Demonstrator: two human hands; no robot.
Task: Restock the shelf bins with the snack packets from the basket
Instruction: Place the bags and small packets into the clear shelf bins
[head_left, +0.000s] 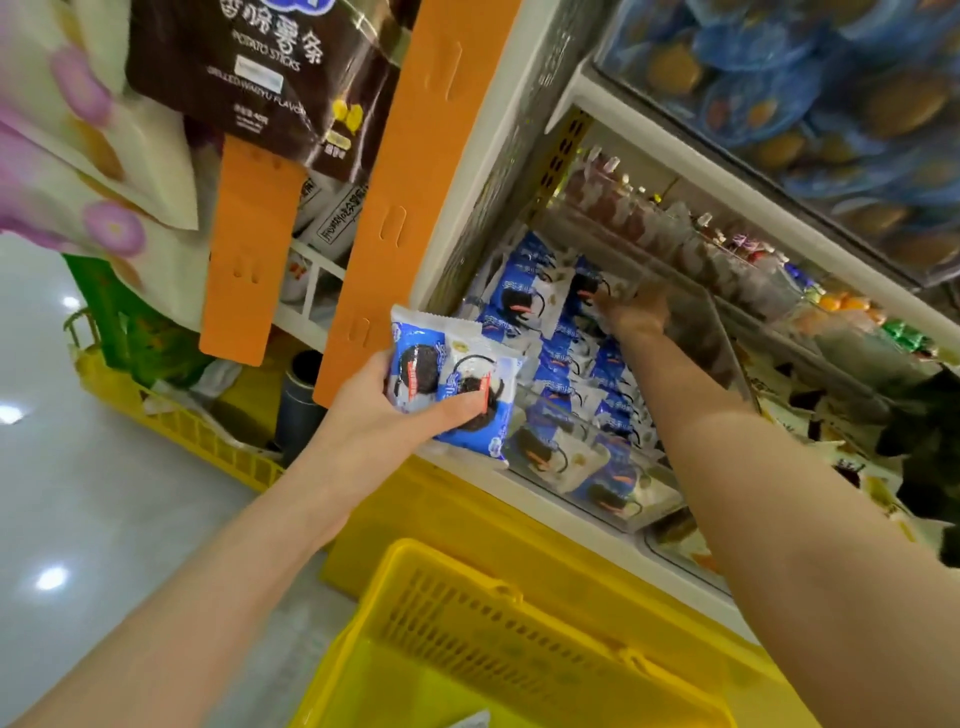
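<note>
Centre frame, my left hand (395, 415) grips two cookie packets (441, 358); I'd have my right hand (636, 314), fingers too blurred to read, clear space deep in the clear bin (722, 343) first.

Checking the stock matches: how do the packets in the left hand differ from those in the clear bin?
The held packets are gripped in the left hand, outside the clear bin; the binned packets lie inside it. The held packets are few and overlapping; the binned packets are many, piled in rows. Both share blue-and-white wrappers picturing a dark cookie.

blue-white snack pkts (452, 384), yellow basket (467, 613), orange strips (415, 171)
</note>
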